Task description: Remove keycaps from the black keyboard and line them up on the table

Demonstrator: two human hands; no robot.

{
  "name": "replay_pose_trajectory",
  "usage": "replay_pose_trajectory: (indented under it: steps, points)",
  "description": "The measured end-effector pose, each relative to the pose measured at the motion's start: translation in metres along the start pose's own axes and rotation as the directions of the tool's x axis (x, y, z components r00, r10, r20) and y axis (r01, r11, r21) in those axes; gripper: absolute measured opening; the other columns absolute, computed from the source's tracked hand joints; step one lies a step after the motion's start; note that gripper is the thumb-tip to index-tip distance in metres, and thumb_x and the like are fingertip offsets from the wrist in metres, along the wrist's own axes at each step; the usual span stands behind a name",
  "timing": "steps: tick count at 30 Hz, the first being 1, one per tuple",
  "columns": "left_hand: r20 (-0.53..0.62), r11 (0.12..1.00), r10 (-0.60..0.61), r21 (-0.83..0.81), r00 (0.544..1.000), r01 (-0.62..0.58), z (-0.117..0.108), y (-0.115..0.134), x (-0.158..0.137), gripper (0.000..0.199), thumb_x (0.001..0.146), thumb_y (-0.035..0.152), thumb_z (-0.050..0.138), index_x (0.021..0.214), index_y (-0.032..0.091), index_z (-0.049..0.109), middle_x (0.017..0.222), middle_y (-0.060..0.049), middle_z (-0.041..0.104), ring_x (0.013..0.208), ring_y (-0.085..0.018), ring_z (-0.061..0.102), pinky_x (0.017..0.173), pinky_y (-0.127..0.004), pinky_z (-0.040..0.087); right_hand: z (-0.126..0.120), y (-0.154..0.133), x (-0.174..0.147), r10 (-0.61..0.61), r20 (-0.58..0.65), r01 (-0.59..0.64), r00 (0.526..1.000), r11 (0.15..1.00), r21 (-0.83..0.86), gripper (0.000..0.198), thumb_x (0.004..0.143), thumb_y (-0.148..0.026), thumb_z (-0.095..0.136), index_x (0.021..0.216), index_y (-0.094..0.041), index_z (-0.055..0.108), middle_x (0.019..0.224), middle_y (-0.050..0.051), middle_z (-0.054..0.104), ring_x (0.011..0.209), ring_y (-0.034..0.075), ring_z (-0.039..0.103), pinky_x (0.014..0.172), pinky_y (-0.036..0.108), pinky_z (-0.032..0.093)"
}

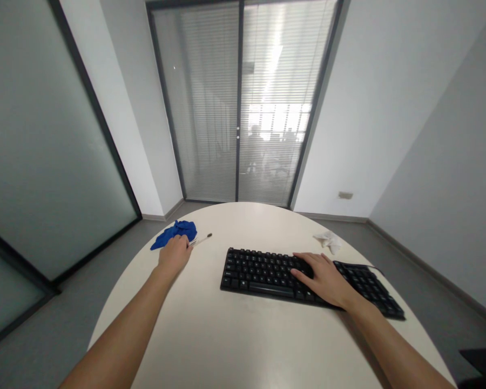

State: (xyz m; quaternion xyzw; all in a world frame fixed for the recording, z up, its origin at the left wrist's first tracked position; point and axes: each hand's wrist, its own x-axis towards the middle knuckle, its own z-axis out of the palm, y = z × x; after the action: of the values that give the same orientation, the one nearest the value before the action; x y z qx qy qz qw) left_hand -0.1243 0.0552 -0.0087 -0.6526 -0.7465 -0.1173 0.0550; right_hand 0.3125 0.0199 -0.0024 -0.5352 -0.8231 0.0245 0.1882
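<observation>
My left hand is at the left side of the round table, beside a crumpled blue cloth. Its fingers are curled at the near end of a slim, light-handled small brush with a dark tip, which points to the right. A second thin light piece shows by the fingertips, too small to name. My right hand lies palm down across a black keyboard, thumb and fingers apart, hiding some keys right of the middle. The keyboard lies flat, its number pad showing beyond my wrist.
A crumpled white tissue lies on the white table behind the keyboard. The keyboard's cable runs off its back right corner. Beyond the table stand a glass door with blinds and pale walls. A dark object shows at lower right.
</observation>
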Motion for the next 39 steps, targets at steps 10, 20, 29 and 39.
replay_pose_trajectory:
  steps: [10, 20, 29, 39]
  points:
    - [-0.024, 0.993, -0.105, -0.060, 0.994, 0.104, -0.004, -0.013, 0.004, 0.020, 0.086, 0.036, 0.054, 0.087, 0.020, 0.065, 0.092, -0.010, 0.071, 0.089, -0.030, 0.067, 0.068, -0.033, 0.049, 0.001, 0.001, 0.000, 0.001, -0.013, -0.001, 1.000, 1.000, 0.005, 0.052, 0.088, -0.060, 0.046, 0.124, -0.024, 0.058, 0.123, 0.010, 0.065, 0.117, 0.031, 0.056, 0.108, 0.057, 0.031]
    - [-0.205, 0.925, -0.370, -0.167, 0.906, 0.340, -0.011, -0.036, 0.013, 0.044, 0.096, 0.050, 0.030, 0.114, 0.024, 0.061, 0.101, -0.012, 0.072, 0.091, -0.031, 0.066, 0.069, -0.036, 0.049, 0.000, 0.000, 0.000, -0.005, -0.007, 0.005, 1.000, 1.000, 0.005, 0.052, 0.089, -0.059, 0.046, 0.124, -0.023, 0.058, 0.123, 0.011, 0.065, 0.117, 0.031, 0.056, 0.108, 0.056, 0.032]
    - [-0.016, 0.971, -0.236, -0.036, 0.972, 0.235, -0.008, -0.035, 0.010, 0.029, 0.088, 0.037, 0.050, 0.097, 0.022, 0.073, 0.096, -0.015, 0.073, 0.090, -0.034, 0.068, 0.073, -0.039, 0.050, 0.002, 0.003, 0.000, -0.011, -0.009, 0.011, 1.000, 1.000, 0.013, 0.053, 0.088, -0.059, 0.047, 0.124, -0.022, 0.058, 0.123, 0.012, 0.064, 0.117, 0.032, 0.056, 0.108, 0.058, 0.031]
    - [-0.030, 0.981, -0.196, -0.004, 0.980, 0.196, -0.012, -0.019, 0.010, 0.029, 0.089, 0.033, 0.049, 0.087, 0.019, 0.073, 0.098, -0.016, 0.071, 0.088, -0.033, 0.067, 0.073, -0.041, 0.050, -0.004, 0.000, 0.002, -0.052, 0.057, 0.049, 0.997, 0.997, 0.054, 0.055, 0.086, -0.060, 0.050, 0.127, -0.023, 0.055, 0.128, 0.012, 0.061, 0.121, 0.032, 0.054, 0.112, 0.060, 0.023]
